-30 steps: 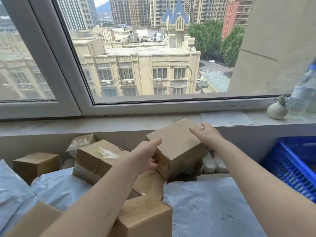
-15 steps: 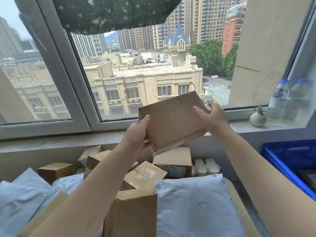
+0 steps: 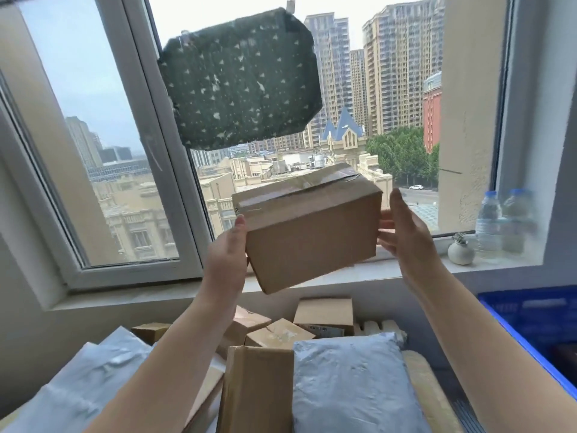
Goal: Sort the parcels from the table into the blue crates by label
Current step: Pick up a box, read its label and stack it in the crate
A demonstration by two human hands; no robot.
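A taped brown cardboard box (image 3: pixel 312 232) is held up in the air in front of the window, tilted, with no label on the faces I can see. My left hand (image 3: pixel 226 257) grips its lower left corner, thumb up along the front edge. My right hand (image 3: pixel 406 235) lies flat against the box's right side with straight fingers. Below them the table carries more parcels: a grey poly mailer (image 3: pixel 349 385), an upright brown carton (image 3: pixel 256 389) and several smaller boxes (image 3: pixel 324 312). At the right edge I see the corner of a blue crate (image 3: pixel 515 335).
Two water bottles (image 3: pixel 488 223) and a small round vase (image 3: pixel 461 251) stand on the window sill at the right. A dark green patterned cushion (image 3: pixel 240 79) hangs against the window above the box. More grey mailers (image 3: pixel 93 379) lie at the left.
Both hands have lifted the box off the pile and raised it to window height, turning it so that its taped top shows. My view has tilted upward.
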